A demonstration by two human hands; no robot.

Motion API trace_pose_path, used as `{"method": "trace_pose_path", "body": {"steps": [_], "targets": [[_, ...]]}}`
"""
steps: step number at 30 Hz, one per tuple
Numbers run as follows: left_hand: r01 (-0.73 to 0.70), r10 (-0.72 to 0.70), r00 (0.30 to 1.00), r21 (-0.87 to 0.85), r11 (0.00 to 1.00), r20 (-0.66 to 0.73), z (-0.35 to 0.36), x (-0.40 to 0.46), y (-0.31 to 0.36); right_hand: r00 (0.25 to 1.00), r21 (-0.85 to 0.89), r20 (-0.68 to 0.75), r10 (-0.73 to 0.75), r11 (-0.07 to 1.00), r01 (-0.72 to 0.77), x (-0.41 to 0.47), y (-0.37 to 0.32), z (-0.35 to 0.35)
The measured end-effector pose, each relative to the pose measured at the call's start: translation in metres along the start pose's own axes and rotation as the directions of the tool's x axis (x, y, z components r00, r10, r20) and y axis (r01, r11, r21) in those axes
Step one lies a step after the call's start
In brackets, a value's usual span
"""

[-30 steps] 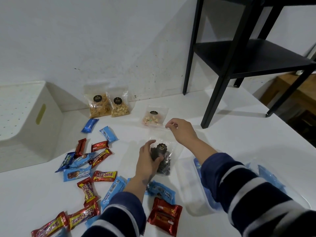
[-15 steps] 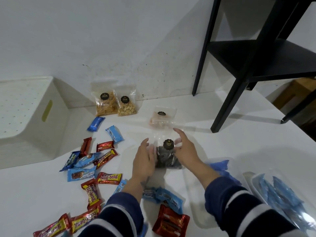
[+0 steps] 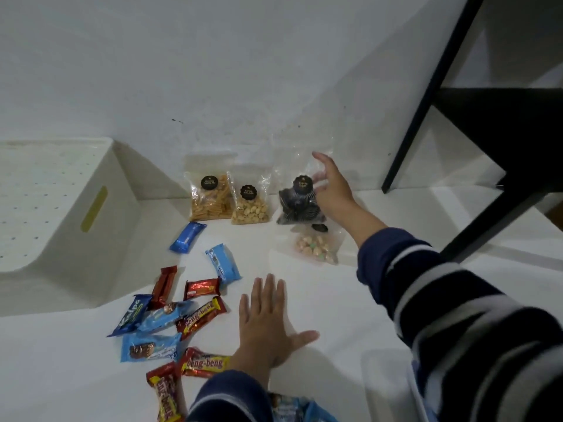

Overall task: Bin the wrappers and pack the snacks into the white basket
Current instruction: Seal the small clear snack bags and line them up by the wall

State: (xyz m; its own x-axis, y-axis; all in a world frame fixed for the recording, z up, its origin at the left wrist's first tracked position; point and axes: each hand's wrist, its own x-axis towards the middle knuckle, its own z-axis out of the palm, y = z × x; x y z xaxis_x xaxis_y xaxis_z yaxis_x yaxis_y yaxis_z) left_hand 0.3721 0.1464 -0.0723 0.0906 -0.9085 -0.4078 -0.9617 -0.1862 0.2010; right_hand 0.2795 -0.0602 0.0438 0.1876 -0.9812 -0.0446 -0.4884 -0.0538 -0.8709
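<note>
The white basket [image 3: 100, 239] stands at the left, its perforated side up. My right hand [image 3: 333, 193] reaches to the back wall and grips the right edge of a clear bag of dark cookies [image 3: 297, 205], which stands upright next to a bag of peanuts [image 3: 250, 205] and a bag of orange sticks [image 3: 210, 196]. A bag of pastel candies [image 3: 316, 248] lies flat just in front of it. My left hand [image 3: 268, 327] rests flat on the table, fingers spread, holding nothing. Several wrapped chocolate bars [image 3: 170, 315] lie scattered to its left.
A black side table's legs and shelf [image 3: 426, 95] stand on the table at the right, close to my right arm. A clear plastic tub [image 3: 384, 385] sits at the bottom right, with blue wrappers [image 3: 292, 409] beside it. The wall runs along the back.
My right hand carried the dark cookie bag from the table's middle back to the wall, beside the peanut bag. My left hand let go of it and dropped flat onto the table.
</note>
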Motion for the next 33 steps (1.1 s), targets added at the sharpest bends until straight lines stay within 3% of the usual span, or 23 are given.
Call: {"method": "trace_pose_path", "body": {"steps": [11,14,16,18,21,33], "targets": [[0.017,-0.016,0.999,-0.042,0.999,0.034,-0.003,0.004,0.001,0.995,0.111,0.048,0.084,0.99,-0.088,0.062,0.028,0.044],[0.017,-0.016,0.999,-0.023,1.0,0.04,-0.003,0.004,0.001,0.999,0.048,-0.027,0.025,0.999,-0.024,0.059,0.032,0.037],[0.011,-0.01,0.999,-0.023,1.0,0.038,-0.002,0.004,0.0,0.995,-0.035,-0.089,0.055,0.998,-0.058,0.054,0.041,0.028],[0.002,-0.002,1.0,-0.016,1.0,0.027,0.0,0.004,0.0,0.986,-0.261,-0.086,0.145,0.952,-0.162,0.047,0.056,0.02],[0.003,-0.003,1.0,-0.008,1.0,0.011,0.003,0.006,0.0,0.962,-0.582,0.012,0.273,0.784,-0.215,0.029,0.08,0.013],[0.011,-0.011,1.0,0.007,1.0,-0.005,0.002,0.004,0.0,0.948,-0.619,0.047,0.313,0.755,-0.219,-0.043,0.101,-0.003]]}}
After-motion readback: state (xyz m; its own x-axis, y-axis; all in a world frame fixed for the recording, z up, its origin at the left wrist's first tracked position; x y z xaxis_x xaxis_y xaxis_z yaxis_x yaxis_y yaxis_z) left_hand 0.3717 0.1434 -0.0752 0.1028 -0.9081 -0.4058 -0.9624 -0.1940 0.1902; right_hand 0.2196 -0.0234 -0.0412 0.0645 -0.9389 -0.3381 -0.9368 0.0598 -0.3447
